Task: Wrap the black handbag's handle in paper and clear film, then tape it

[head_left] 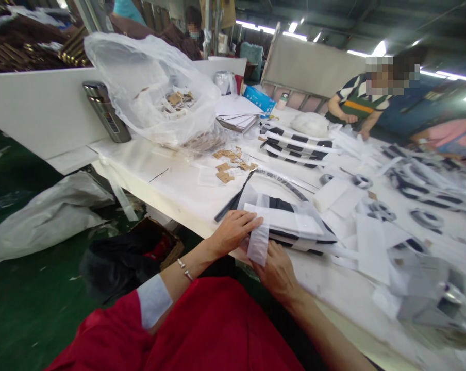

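Observation:
My left hand (233,232) lies at the near edge of the white table (171,188), fingers stretched toward a small clear plastic sleeve (258,243). My right hand (276,268) sits just below it, fingers curled up onto the sleeve's lower end. The sleeve hangs over the table edge between both hands. Right behind it lies a stack of packed black-and-white pieces in clear bags (290,219). A silver bangle circles my left wrist.
A big clear bag of brown paper tags (159,93) and a steel flask (107,113) stand at the back left. Loose tags (231,165), more bagged stacks (298,144) and tape rolls (362,181) litter the table. Other people work at the far right.

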Demonstrator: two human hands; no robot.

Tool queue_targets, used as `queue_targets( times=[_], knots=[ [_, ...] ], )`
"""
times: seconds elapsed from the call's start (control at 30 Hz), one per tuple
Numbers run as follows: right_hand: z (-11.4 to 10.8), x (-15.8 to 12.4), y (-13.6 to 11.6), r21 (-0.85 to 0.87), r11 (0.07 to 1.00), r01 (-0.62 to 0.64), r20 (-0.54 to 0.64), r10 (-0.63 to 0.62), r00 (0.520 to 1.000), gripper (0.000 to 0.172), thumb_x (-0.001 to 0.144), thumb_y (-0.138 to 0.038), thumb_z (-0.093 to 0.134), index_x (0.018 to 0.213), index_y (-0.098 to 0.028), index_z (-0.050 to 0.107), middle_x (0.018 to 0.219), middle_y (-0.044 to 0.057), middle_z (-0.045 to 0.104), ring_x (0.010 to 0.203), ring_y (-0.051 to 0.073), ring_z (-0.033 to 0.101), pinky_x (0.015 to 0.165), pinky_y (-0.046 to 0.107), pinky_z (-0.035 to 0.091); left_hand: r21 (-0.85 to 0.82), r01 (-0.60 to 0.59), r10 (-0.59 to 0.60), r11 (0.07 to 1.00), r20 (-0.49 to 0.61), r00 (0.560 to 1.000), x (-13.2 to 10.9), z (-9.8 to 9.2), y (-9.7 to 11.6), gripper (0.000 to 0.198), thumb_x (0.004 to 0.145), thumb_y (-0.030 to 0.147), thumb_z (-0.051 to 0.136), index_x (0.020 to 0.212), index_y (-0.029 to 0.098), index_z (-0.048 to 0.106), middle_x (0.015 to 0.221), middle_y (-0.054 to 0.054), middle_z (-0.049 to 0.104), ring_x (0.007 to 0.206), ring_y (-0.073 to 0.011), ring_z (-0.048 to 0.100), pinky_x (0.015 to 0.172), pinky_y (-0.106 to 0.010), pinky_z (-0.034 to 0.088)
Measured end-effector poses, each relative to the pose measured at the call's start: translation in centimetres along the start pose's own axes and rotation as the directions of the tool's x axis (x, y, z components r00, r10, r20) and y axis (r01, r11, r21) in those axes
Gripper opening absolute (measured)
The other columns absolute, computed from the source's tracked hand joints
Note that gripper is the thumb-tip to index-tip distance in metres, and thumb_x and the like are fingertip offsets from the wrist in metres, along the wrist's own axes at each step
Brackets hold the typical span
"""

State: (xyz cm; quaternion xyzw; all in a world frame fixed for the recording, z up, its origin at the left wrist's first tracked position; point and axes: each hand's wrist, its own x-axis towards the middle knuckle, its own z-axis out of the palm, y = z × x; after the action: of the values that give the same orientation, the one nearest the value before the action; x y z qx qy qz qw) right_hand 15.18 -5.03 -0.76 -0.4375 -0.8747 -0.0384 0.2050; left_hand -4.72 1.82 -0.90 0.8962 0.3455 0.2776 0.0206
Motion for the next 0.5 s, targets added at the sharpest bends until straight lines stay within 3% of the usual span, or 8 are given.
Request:
queue_targets(
  times=[0.13,0.27,0.5],
  knots=[
    [1.2,1.9,-1.1,-0.009,1.000,0.020,-0.176,-0.022,0.984,0.020,0.090,-0.014,0.050,0.105,-0.015,0.064,0.096,0.012,0.070,0.089,0.025,0.064,0.078,0.038,0.055,0.015,-0.021,0.021,1.000,-0.011,1.000,-0.2,-0.1,0.0,0.046,0.097,0.016,0.049,0.142,0.022,0.046,0.136,-0.010,0.059,0.124,-0.0215,0.052,0.100,-0.038,0.044],
    [2.1,2.8,-0.8,0.032,0.998,0.047,-0.210,-0.040,0.977,0.024,0.086,-0.010,0.048,0.103,-0.018,0.064,0.092,0.009,0.072,0.084,0.023,0.066,0.074,0.033,0.058,0.048,-0.049,0.052,0.998,-0.053,0.997,-0.4,0.8,-0.8,0.049,0.095,0.012,0.047,0.143,0.022,0.045,0.135,-0.011,0.060,0.121,-0.0233,0.054,0.098,-0.039,0.046],
    [2.8,3.9,-0.1,-0.132,0.991,0.005,0.045,0.001,0.999,0.022,0.085,-0.018,0.057,0.103,-0.027,0.067,0.089,0.004,0.075,0.072,0.022,0.067,0.057,0.030,0.054,0.113,-0.095,0.110,0.989,-0.143,0.984,-0.3,1.4,-1.5,0.054,0.092,0.007,0.043,0.143,0.025,0.046,0.132,-0.007,0.063,0.118,-0.0219,0.057,0.096,-0.036,0.049]
  ],
)
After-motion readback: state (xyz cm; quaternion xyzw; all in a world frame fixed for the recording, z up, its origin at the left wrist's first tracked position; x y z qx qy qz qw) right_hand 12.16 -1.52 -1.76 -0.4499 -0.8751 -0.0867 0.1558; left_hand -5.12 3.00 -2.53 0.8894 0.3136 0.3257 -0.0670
